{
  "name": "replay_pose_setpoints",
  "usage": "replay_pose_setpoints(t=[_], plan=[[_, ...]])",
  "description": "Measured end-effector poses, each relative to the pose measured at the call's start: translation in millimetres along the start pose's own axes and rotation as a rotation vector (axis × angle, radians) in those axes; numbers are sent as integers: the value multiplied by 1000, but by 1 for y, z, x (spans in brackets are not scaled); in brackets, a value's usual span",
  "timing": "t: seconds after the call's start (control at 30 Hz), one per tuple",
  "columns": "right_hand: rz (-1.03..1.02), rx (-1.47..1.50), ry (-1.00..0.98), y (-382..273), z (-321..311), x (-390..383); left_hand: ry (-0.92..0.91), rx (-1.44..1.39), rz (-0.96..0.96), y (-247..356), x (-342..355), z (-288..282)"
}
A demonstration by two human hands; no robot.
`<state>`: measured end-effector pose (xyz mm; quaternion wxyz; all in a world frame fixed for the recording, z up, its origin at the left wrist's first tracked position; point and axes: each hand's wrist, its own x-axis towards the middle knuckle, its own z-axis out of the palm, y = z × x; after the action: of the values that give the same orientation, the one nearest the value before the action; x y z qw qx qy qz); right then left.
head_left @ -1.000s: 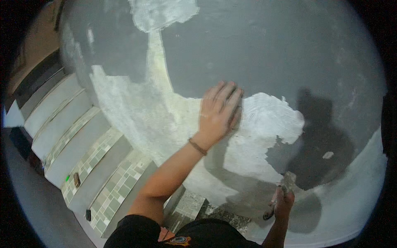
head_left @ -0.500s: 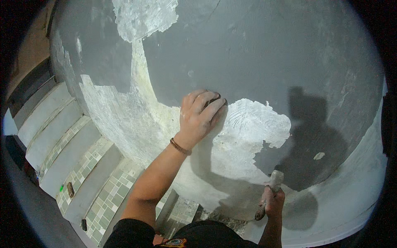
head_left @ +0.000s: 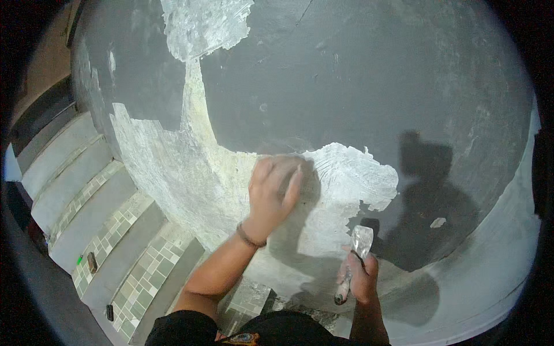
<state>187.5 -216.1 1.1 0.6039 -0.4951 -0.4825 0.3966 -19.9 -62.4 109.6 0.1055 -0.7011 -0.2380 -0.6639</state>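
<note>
My left hand (head_left: 273, 193), a little blurred, lies against a large curved grey wall (head_left: 346, 69) at the lower edge of its dark paint, over a pale, rough exposed patch (head_left: 225, 184). Its fingers are curled, and whatever may be under them is hidden. Lower right, my right hand (head_left: 360, 277) grips a scraper (head_left: 362, 239) with a whitish, smeared blade pointing up and the handle's end sticking out below the fist. The blade is near the ragged boundary between the white patch and the dark paint; I cannot tell whether it touches the surface.
Grey steps with greenish tiled treads (head_left: 147, 288) climb along the left, with small brown (head_left: 92, 262), green (head_left: 79, 259) and dark (head_left: 109, 312) objects on them. A pale curved band (head_left: 479, 288) borders the wall at lower right. My shadow falls on the right side.
My left hand has moved downward over the surface from the upper edge of the pale patch, fingers more bent. My right hand with the scraper has shifted left and slightly up.
</note>
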Motion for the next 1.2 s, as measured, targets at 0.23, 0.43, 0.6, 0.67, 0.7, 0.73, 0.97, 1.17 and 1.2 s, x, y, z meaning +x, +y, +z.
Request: replay_pose_setpoints(t=[0.23,0.43,0.6,0.67,0.7,0.73,0.97,1.17,1.2], plan=[[-39,45,-62,-46,40,36,-731,-696,-885,44,-101,-16],[-7,-1,-58,-60,82,75,-670,-1437,-1306,49,-119,-19],[15,22,-125,-61,105,91,-615,-1459,-1227,38,-108,-22],[-53,-34,-90,-60,111,93,-643,-1257,-1171,37,-107,-22],[-15,-2,-69,-60,113,93,-601,-1275,-1179,37,-107,-20],[1,33,-52,-60,115,93,-560,-1292,-1188,38,-108,-19],[-105,-20,-2,-67,118,102,-492,-1454,-1140,24,-119,-4],[20,-95,4,-70,119,108,-548,-1009,-986,26,-109,-7],[-112,-160,-6,-71,119,108,-556,-1007,-994,27,-106,-9]])
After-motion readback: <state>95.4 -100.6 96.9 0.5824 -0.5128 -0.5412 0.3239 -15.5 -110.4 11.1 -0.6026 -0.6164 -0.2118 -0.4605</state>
